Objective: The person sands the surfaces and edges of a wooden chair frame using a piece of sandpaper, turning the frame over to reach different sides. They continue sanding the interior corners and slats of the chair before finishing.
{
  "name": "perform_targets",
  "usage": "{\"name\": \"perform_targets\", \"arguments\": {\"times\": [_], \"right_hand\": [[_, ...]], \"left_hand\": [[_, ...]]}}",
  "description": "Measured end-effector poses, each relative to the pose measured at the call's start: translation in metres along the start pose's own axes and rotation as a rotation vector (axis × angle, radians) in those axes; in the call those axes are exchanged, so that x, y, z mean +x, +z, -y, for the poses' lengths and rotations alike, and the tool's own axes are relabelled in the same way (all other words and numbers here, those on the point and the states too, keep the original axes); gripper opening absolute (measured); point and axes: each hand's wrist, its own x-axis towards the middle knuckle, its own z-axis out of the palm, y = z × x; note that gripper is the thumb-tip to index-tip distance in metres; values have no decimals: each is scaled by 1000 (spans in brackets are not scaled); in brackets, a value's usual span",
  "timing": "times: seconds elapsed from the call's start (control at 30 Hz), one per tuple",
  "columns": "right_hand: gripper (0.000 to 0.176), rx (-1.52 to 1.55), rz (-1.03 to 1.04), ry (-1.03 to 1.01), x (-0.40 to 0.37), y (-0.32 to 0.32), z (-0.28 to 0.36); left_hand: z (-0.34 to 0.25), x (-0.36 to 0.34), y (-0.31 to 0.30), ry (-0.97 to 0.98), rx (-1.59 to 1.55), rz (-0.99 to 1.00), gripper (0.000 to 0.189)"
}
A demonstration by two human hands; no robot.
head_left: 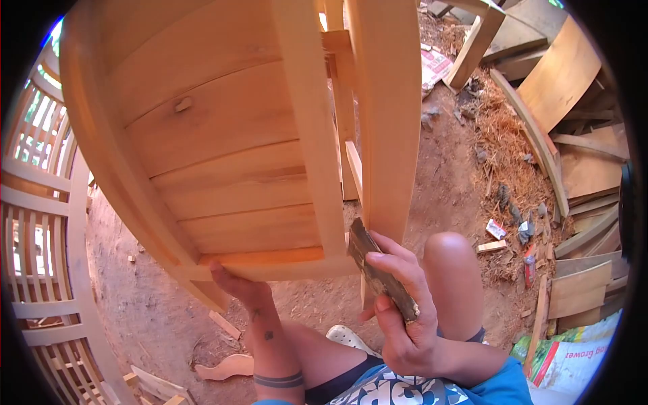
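A large wooden panel of planks in a frame fills the upper middle of the head view. My left hand grips the lower rail of its frame near the bottom left corner, with its fingers partly hidden behind the wood. My right hand is closed round a dark, flat, worn block, held tilted beside the panel's lower right corner. The block's upper end is close to the upright wooden post; whether they touch is not clear.
Slatted wooden frames stand at the left. Wood offcuts and shavings lie in a heap at the right. A printed sack is at the lower right. Scraps lie on the dirt floor near my legs.
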Motion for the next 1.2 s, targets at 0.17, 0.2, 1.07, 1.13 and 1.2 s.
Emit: {"name": "perform_targets", "arguments": {"times": [0.17,0.2,1.07,1.13,1.2], "right_hand": [[46,-162,-54,0,6,14,6],[45,-207,-53,-11,7,15,5],[43,-218,-61,164,14,24,3],[44,-167,-48,240,19,24,9],[45,-146,-41,250,25,26,3]], "left_hand": [[-5,-3,7,20,25,-55,67],[-5,-4,6,20,15,-57,67],[-14,-6,13,-48,-11,-142,64],[-11,-5,12,-37,-26,-139,63],[-9,-3,11,-27,-52,-139,63]]}}
